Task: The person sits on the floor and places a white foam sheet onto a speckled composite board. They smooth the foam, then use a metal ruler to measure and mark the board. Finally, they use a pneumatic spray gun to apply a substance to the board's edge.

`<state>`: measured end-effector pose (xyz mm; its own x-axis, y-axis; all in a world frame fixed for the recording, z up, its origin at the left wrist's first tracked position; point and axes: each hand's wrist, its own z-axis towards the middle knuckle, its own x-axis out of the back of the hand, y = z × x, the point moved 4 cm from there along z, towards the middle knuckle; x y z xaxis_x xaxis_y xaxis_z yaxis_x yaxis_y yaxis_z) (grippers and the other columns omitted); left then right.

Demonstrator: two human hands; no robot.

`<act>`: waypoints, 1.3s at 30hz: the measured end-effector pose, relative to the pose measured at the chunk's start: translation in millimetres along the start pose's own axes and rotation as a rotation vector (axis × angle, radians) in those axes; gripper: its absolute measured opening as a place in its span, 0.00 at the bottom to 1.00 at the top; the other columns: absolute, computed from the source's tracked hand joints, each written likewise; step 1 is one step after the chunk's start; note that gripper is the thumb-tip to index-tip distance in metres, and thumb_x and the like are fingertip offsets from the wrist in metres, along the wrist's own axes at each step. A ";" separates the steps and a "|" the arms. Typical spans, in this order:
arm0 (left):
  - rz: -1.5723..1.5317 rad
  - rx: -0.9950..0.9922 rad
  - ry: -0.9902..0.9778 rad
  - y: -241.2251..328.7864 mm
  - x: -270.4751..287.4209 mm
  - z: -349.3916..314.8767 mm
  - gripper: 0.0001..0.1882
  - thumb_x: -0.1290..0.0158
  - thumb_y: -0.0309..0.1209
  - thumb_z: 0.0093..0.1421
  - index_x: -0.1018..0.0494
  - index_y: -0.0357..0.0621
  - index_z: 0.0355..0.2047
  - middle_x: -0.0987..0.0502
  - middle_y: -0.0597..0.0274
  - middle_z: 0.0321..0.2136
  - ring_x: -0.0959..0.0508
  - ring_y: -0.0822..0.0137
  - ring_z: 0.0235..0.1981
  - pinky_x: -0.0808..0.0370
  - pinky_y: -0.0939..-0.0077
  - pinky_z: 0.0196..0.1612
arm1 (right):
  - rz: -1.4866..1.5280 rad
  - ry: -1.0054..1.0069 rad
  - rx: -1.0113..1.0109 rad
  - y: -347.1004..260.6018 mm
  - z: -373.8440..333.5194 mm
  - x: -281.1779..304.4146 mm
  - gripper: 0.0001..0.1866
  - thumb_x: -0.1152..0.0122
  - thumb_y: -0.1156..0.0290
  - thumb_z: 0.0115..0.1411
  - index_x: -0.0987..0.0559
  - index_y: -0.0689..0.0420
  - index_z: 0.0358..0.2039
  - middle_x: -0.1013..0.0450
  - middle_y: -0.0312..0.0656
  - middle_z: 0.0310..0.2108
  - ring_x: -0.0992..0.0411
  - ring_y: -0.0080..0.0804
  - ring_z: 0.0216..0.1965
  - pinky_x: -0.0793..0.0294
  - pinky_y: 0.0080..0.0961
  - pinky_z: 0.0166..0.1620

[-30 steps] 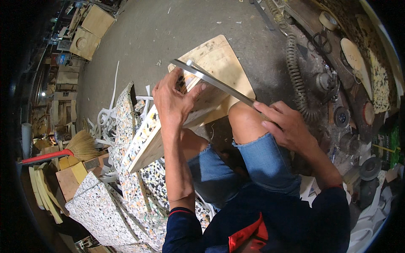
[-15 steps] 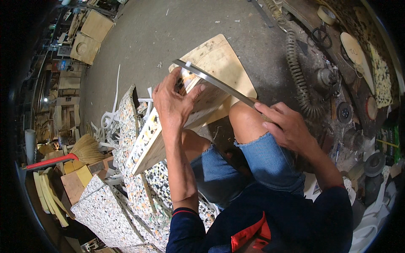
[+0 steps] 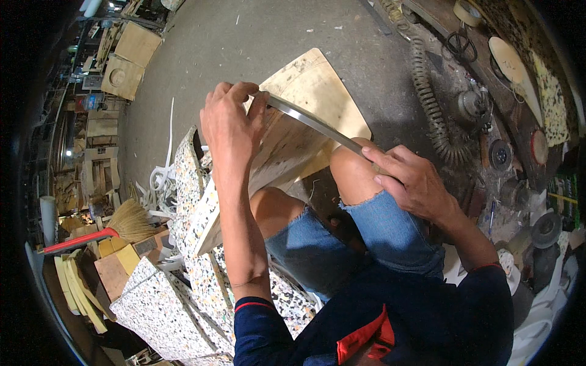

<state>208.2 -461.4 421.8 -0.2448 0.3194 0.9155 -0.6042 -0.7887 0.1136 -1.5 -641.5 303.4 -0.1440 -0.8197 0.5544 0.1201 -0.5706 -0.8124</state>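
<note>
My right hand [image 3: 418,183] is closed around the handle of a long, straight-bladed knife [image 3: 317,125], held slanting up to the left above my knees. At the far end of the blade, my left hand [image 3: 232,122] pinches the tip between thumb and fingers; whether a small scrap is in the pinch too is hidden. Under the blade and my left forearm leans a wooden board [image 3: 278,149] with speckled foam [image 3: 207,216] along its left side. A pale, stained wooden panel [image 3: 326,85] lies beyond it, past my knees.
Speckled foam sheets [image 3: 162,305] lie at the lower left, near a red-handled straw broom [image 3: 131,222]. White foam strips [image 3: 160,183] are heaped beyond them. Along the right side run a coiled air hose [image 3: 424,91], scissors [image 3: 461,46], a tape roll [image 3: 467,12] and grinding discs [image 3: 500,155].
My left hand has moved left and slightly up, from the foam-edged board to the knife's tip. The white bit seen on the blade no longer shows. My right hand stays nearly still.
</note>
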 end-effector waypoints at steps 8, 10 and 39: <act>0.251 -0.096 -0.167 5.4 -9.4 18.8 0.08 0.39 0.33 0.56 0.17 0.43 0.33 0.18 0.52 0.35 0.19 0.49 0.39 0.24 0.56 0.42 | -0.021 -0.015 -0.022 -2.0 0.3 -1.7 0.25 0.37 0.68 0.62 0.23 0.54 0.61 0.27 0.47 0.38 0.23 0.44 0.36 0.21 0.36 0.40; 0.256 -0.130 -0.148 4.9 -10.2 19.0 0.08 0.40 0.33 0.57 0.17 0.43 0.33 0.19 0.52 0.34 0.19 0.49 0.38 0.25 0.56 0.41 | -0.012 0.007 0.000 -2.9 2.4 -1.9 0.25 0.37 0.68 0.62 0.23 0.54 0.61 0.26 0.48 0.39 0.23 0.44 0.37 0.21 0.37 0.40; 0.023 0.109 0.154 -62.2 12.8 -111.1 0.32 0.40 0.59 0.57 0.21 0.38 0.41 0.22 0.49 0.32 0.23 0.48 0.37 0.28 0.57 0.41 | -0.327 0.154 -0.664 263.5 -202.1 -74.1 0.34 0.32 0.65 0.55 0.30 0.64 0.61 0.28 0.64 0.52 0.30 0.63 0.56 0.28 0.53 0.57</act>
<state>158.5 -349.9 383.5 -0.3758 0.3710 0.8492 -0.5132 -0.8464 0.1427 -157.6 -720.9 11.7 -0.2123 -0.5694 0.7942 -0.5625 -0.5934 -0.5758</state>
